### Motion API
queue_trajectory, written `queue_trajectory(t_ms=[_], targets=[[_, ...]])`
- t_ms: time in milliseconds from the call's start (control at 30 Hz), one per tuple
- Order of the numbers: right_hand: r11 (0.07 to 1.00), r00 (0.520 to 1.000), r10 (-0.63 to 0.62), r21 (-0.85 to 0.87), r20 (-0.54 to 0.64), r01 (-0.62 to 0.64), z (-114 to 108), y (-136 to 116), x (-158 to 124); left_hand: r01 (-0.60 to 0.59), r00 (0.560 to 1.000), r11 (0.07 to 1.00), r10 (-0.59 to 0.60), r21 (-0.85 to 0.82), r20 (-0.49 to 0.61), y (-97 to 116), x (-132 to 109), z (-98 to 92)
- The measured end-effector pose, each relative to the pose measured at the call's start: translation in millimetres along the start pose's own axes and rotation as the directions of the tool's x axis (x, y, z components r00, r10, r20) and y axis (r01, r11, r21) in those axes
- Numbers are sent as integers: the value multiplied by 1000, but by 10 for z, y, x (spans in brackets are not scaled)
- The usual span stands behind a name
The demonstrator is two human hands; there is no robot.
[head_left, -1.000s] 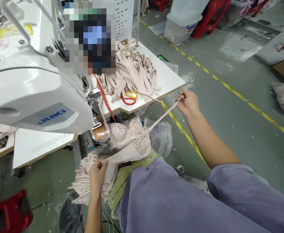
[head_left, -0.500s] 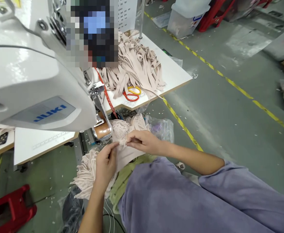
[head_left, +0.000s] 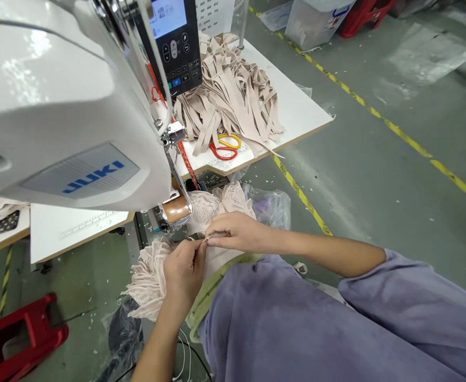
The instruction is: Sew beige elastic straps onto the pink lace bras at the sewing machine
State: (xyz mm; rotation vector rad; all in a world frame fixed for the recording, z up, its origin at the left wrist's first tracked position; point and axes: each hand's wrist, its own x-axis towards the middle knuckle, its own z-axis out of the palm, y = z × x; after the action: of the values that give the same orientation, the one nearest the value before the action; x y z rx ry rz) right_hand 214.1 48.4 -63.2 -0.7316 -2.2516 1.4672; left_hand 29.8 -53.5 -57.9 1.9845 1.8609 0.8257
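A beige lace bra [head_left: 204,206] lies in front of me, just below the sewing machine's arm end, its lace cups facing up. My left hand [head_left: 183,268] is closed, with thumb and forefinger pinching a thin edge of the bra. Against those fingertips, my right hand [head_left: 239,232] pinches the same edge, its fingers curled. The exact piece between the fingertips is mostly hidden. Beside my left hand hangs a bunch of pale lace pieces [head_left: 149,281]. The white sewing machine [head_left: 66,116] stands above and left of both hands.
Beige fabric strips [head_left: 233,98] are heaped on the white table [head_left: 296,114], beside red-and-yellow-handled scissors [head_left: 225,147]. A control panel [head_left: 177,53] hangs behind the machine head. A clear plastic bag [head_left: 275,207] lies beyond my right hand. A red stool [head_left: 29,329] stands lower left.
My fingertips have come together; they were slightly apart with a pale bit of fabric between them. The left hand has turned inward. The camera view has shifted a little.
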Motion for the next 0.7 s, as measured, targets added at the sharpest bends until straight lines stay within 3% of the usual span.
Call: queue_trajectory(t_ms=[133,200,300,400,533,700], targets=[[934,979,192,317,-65,-162,-52,25,45,90,992,991,-81,-96,100,-79,37,-124],[906,969,235,378,-73,-191,-68,48,66,108,988,989,-95,-102,125,-112,38,-207],[970,1000,10,243,24,-16,-50,72,88,150,977,984,-133,-97,164,-112,23,-297],[966,954,-255,79,159,246,-2,56,95,151,973,985,-133,-84,187,-59,25,-332],[911,887,-380,-60,263,408,23,13,93,75,976,992,-53,-97,212,-2,69,-344],[839,851,-474,-180,224,514,8,26,112,75,976,984,-39,-163,213,-29,130,-394]])
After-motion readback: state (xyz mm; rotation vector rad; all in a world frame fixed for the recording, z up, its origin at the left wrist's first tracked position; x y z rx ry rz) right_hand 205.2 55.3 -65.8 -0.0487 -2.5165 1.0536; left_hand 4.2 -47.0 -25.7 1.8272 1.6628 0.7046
